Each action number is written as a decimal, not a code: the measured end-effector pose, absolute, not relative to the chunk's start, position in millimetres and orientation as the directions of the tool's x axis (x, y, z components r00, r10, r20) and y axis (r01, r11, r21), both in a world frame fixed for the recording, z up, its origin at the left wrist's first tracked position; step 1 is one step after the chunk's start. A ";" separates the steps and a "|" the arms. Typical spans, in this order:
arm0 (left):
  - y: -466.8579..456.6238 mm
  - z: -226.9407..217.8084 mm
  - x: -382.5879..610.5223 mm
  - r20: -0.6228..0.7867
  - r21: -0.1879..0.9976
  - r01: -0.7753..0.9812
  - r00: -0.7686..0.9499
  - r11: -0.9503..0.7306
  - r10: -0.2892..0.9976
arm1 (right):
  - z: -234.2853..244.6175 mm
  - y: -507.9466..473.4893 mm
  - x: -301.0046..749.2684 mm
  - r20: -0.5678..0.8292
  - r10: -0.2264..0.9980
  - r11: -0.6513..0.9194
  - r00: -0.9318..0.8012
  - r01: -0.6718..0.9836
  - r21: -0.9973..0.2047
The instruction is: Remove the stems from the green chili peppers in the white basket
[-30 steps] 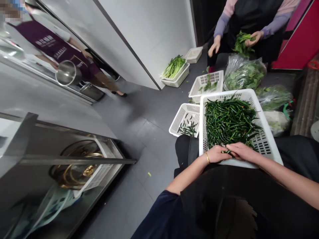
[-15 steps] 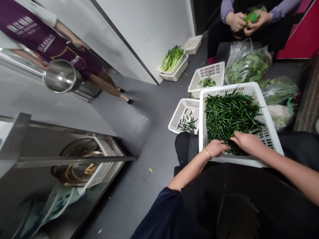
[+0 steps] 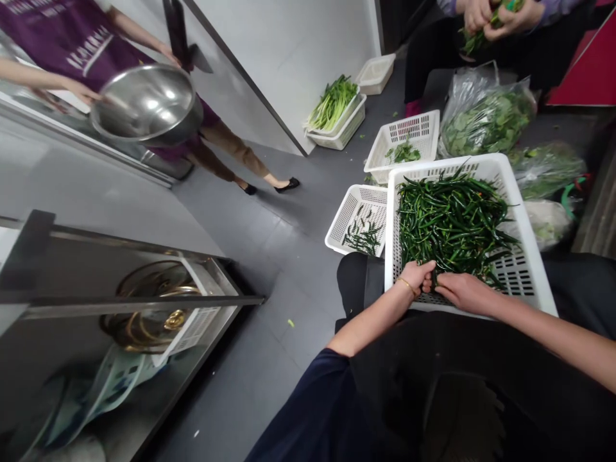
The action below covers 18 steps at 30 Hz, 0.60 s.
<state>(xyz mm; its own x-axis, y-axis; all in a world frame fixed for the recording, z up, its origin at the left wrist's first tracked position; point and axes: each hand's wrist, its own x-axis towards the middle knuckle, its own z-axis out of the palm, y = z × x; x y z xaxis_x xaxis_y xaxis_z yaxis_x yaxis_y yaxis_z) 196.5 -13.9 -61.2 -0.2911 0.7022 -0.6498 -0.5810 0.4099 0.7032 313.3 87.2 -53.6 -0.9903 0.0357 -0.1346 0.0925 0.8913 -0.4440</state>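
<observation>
A large white slotted basket (image 3: pixel 525 231) rests on my lap, heaped with thin green chilli peppers (image 3: pixel 452 218). My left hand (image 3: pixel 416 276), a gold bangle at the wrist, is closed around a pepper at the basket's near edge. My right hand (image 3: pixel 462 292) meets it there, fingers pinched on the same pepper. A smaller white basket (image 3: pixel 350 218) on the floor to the left holds a few peppers.
A person in a purple apron carries a steel bowl (image 3: pixel 147 104) at upper left. A seated person's hands (image 3: pixel 495 16) hold greens at top right. On the floor lie bags of leaves (image 3: pixel 486 119), a basket of scallions (image 3: pixel 337 125) and another white basket (image 3: pixel 414 131). A steel shelf (image 3: pixel 120 301) stands at left.
My hands came together at the near edge of the basket on one pepper. The person with the steel bowl has walked closer. The view has tilted slightly.
</observation>
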 end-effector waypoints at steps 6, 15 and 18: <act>-21.5 -42.6 198.8 -0.369 0.903 -0.042 -0.584 0.427 0.723 | -48.7 98.4 307.1 -0.239 -0.218 0.682 -0.946 0.028 -0.731; -34.7 -28.3 173.1 -0.306 0.873 -0.488 -0.561 -0.008 0.769 | -61.1 119.1 240.7 -0.291 0.398 0.848 -0.870 0.470 -0.244; -32.1 -22.4 166.6 -0.259 0.863 -0.503 -0.507 -0.038 0.822 | -61.7 121.7 240.0 -0.255 0.428 0.819 -0.867 0.491 -0.297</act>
